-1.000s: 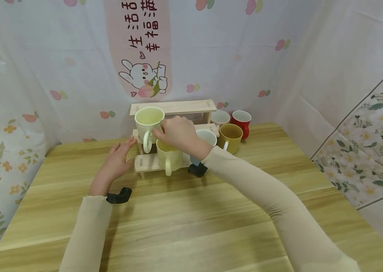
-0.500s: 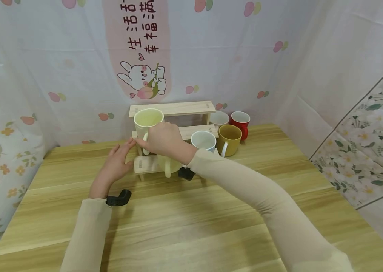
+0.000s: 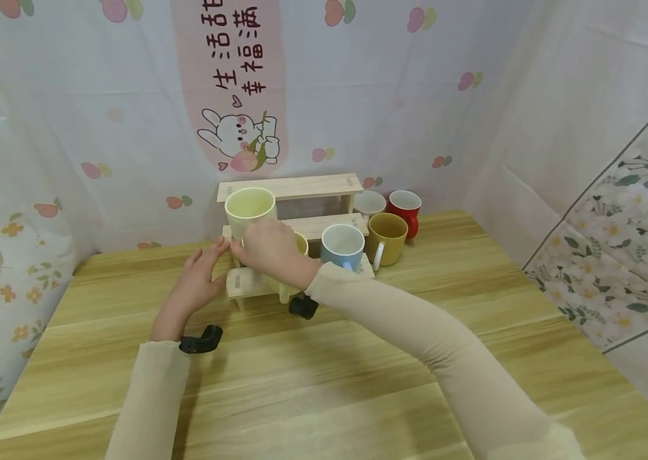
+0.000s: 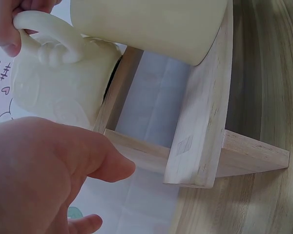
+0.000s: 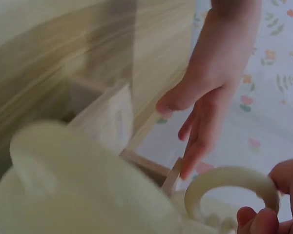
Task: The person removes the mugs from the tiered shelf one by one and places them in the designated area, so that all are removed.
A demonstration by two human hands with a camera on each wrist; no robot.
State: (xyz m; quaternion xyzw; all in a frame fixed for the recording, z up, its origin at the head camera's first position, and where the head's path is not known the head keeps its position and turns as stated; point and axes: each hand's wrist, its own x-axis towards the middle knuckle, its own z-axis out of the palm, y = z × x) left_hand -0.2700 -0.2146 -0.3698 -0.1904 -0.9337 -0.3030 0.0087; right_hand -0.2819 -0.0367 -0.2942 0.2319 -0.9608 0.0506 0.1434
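Note:
A pale green mug [image 3: 250,207] with a raised relief stands upright at the left end of the middle step of a three-step wooden rack [image 3: 295,185]. My right hand [image 3: 271,249] pinches its handle [image 4: 51,29] between thumb and curled fingers, as the left wrist view shows. Straight fingers of my left hand [image 3: 200,281] touch the rack's left end near the middle step. Below, a yellow mug [image 3: 302,243] on the lowest step is partly covered by my right hand in the head view. Beside it is a light blue mug [image 3: 342,246] with a white inside.
Right of the rack, a mustard mug [image 3: 389,239], a red mug [image 3: 405,207] and a whitish mug [image 3: 369,202] stand on the wooden table [image 3: 312,383]. Patterned curtains [image 3: 145,128] hang behind the rack and at both sides.
My right hand has moved left and slightly down along the pale green mug's handle side, uncovering the blue mug. The mug stays on the middle step. My left hand has hardly moved.

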